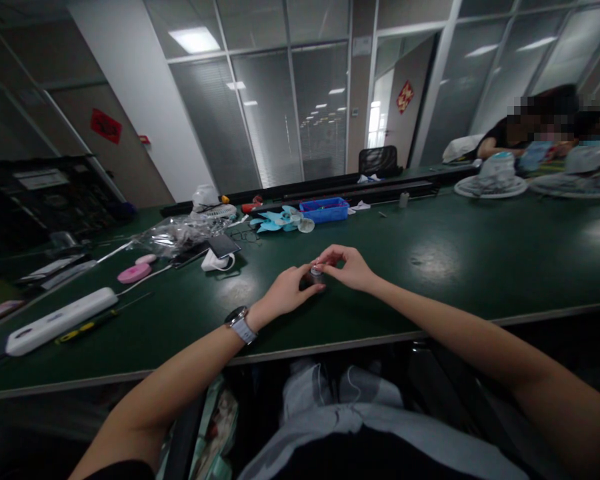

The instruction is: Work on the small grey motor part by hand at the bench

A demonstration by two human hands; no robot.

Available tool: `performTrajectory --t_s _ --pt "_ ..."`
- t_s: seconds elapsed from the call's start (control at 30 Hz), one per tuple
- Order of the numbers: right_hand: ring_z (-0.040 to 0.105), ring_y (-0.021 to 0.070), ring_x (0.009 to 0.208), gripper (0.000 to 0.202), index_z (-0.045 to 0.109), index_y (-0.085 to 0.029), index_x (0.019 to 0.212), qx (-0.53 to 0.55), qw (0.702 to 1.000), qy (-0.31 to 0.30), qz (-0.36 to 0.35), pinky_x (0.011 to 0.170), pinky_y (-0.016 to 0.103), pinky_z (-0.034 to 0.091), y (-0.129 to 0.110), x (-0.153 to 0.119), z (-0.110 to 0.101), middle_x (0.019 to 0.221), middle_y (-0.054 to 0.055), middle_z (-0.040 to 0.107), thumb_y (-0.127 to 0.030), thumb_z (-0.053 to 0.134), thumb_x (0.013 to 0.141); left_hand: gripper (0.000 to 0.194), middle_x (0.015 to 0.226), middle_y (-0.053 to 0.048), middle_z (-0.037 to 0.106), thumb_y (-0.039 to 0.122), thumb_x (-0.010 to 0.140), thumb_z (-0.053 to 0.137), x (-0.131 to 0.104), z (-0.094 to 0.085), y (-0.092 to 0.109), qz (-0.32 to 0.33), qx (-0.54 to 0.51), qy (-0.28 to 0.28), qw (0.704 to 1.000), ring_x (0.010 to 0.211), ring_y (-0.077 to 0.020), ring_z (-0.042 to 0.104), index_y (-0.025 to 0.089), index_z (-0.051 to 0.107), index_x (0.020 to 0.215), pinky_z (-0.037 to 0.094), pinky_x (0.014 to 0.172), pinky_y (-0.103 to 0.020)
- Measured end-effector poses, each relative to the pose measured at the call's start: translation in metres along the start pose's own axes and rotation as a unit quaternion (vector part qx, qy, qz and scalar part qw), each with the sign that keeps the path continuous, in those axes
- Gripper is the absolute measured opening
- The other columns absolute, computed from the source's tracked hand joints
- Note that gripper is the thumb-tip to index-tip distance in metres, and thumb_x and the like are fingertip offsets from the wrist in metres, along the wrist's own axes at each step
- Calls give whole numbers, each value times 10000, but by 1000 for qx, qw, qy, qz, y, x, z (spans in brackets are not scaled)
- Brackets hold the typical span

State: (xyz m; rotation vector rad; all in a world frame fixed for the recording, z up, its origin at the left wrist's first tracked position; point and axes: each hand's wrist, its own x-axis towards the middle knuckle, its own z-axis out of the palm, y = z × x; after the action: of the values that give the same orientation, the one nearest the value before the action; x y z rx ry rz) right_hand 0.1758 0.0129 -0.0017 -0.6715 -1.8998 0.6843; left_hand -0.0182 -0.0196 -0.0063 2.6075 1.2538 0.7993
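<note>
Small grey cylinder (316, 276) stands on the desk (385, 233) before us, our left hand (287, 291) gripping its side. Our right hand (351, 268) works, we judge, at its top, whether pinching anything we cannot tell; the next move likely needs steadiness.

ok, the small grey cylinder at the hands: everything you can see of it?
The small grey cylinder looks metallic, with a paler top end. It appears upright, over the green table. The left hand holds its side between thumb and fingers; the right hand has fingertips at the top. Fingers hide much of it; finer parts, and whether its base touches the table, can't be told.
</note>
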Motion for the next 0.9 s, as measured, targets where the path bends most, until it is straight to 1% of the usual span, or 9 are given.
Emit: performTrajectory --t_s 0.2,0.37,0.57,0.8,0.9 --pt "595 132 659 182 678 -169 863 -6 1000 -12 1 614 262 472 -1 0 -2 790 34 694 -328 699 777 406 961 -50 703 460 870 593 0 -1 1 4 -14 -4 1000 837 -209 650 190 577 1172 491 744 -309" --pt "575 125 637 201 679 -172 871 -9 1000 -18 8 593 257 461 0 1 -1 795 33 690 -351 692 779 405 955 -53 706 459 867 594 1 -2 2 -7 -14 -9 1000 835 -212 653 190 581 1169 493 738 -308" --pt "562 119 608 227 664 -159 858 7 999 -26 23 562 250 438 -3 2 -1 771 38 685 -364 701 767 372 951 -47 708 459 866 594 1 -1 1 -3 -18 -7 1000 839 -209 656 195 597 1127 498 754 -308" --pt "463 85 497 304 649 -171 841 14 999 -1 43 466 223 353 4 2 0 773 32 706 -405 766 684 378 971 -48 712 450 866 597 1 -1 2 -2 -20 -7 1000 865 -215 661 204 588 1152 502 780 -319" --pt "445 80 480 303 652 -171 839 -1 999 5 39 454 220 338 3 2 0 750 25 701 -405 766 683 368 960 -45 713 444 866 599 1 -1 2 -5 -22 -8 1000 858 -214 662 207 588 1147 502 770 -318"
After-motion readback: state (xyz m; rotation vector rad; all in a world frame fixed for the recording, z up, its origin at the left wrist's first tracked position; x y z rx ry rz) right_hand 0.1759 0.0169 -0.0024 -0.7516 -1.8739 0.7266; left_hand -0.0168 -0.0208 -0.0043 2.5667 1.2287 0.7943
